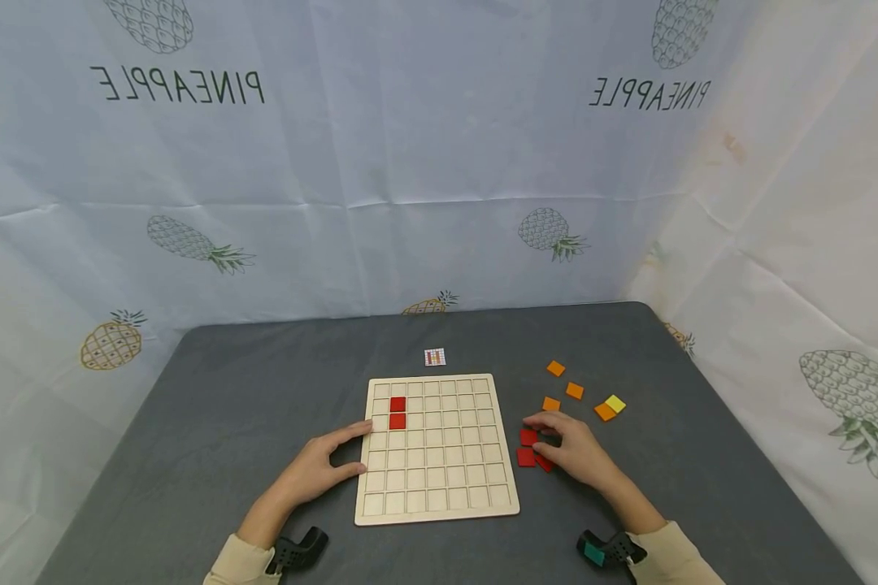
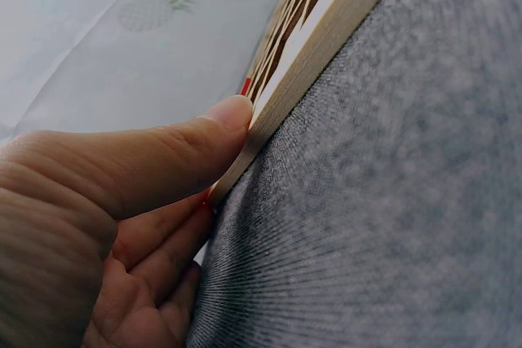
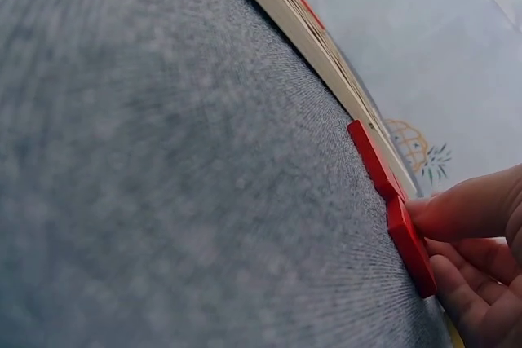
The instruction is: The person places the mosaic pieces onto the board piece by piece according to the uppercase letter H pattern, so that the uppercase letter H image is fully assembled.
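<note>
Backdrop cloth [image 1: 439, 146] shows mirrored "PINEAPPLE" lettering [image 1: 178, 85] behind the gridded board [image 1: 436, 478].

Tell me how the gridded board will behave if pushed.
The gridded board looks stiff, its edges running straight. Lying flat, it should slide rather than tip. The two red tiles in its cells would probably travel along.

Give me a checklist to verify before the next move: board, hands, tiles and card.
1. Board flat on the table: ok.
2. Left hand touching the board's left edge: ok.
3. Two placed red tiles in neighbouring cells of one column: ok.
4. Right hand at the loose red tiles: ok, thumb touching one.
5. That tile firmly pinched: cannot tell.
6. Pattern on the card fully readable: not ok, too small.
</note>
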The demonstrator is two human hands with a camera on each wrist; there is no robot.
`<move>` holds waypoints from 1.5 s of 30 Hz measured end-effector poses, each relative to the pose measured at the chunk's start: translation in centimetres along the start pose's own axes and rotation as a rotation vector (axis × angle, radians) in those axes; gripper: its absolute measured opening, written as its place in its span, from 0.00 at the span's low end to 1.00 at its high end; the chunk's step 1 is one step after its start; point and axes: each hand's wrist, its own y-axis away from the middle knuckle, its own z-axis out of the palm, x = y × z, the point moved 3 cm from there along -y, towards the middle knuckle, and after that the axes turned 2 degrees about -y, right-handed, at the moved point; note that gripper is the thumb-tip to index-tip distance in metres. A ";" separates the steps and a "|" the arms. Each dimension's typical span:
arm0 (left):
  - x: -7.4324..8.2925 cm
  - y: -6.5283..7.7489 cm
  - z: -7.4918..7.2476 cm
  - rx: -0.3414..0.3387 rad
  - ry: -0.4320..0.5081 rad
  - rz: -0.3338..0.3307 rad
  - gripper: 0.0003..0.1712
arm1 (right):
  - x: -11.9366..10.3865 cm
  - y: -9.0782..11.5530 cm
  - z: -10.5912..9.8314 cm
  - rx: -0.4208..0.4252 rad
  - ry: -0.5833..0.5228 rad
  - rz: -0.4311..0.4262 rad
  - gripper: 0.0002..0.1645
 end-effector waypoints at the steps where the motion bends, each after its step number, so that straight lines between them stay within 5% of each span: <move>1: 0.0 0.0 0.0 0.001 -0.001 0.002 0.34 | 0.0 0.0 0.0 0.000 0.006 -0.002 0.20; 22: 0.2 0.1 0.0 -0.006 0.009 -0.010 0.34 | -0.9 -0.6 0.2 0.021 -0.005 -0.063 0.18; 35: -0.1 0.1 0.0 -0.007 0.014 -0.008 0.35 | -5.8 -3.9 2.6 -0.044 -0.106 -0.165 0.18; 45: 0.0 0.1 -0.1 -0.008 0.017 -0.022 0.35 | -10.1 -6.4 6.8 -0.138 -0.120 -0.236 0.16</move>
